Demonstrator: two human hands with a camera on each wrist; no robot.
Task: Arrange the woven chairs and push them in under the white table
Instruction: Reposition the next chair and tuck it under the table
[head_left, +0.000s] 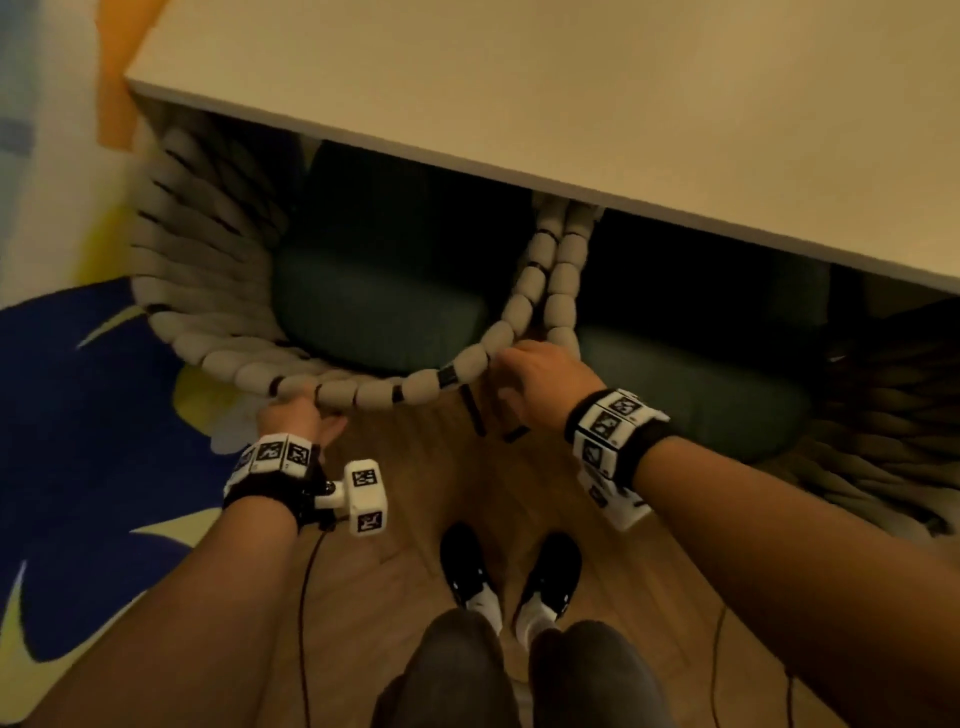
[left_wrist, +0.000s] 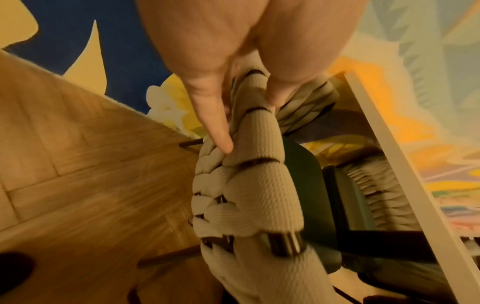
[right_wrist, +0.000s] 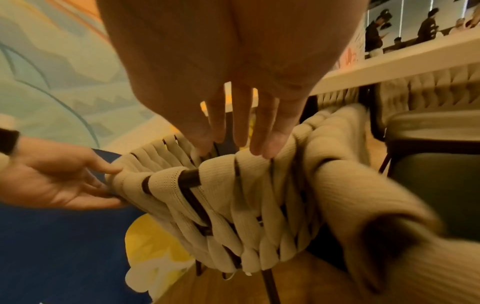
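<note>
Woven chair of thick cream rope on a dark metal frame, with a dark green seat cushion, stands partly under the white table, its curved back rim toward the person. The left hand holds that rim, thumb and fingers on either side of the rope, while the right hand rests straight fingers on top of the rim further along. A second cream woven chair touches it on the right, over wooden floor and a blue-and-yellow rug.
</note>
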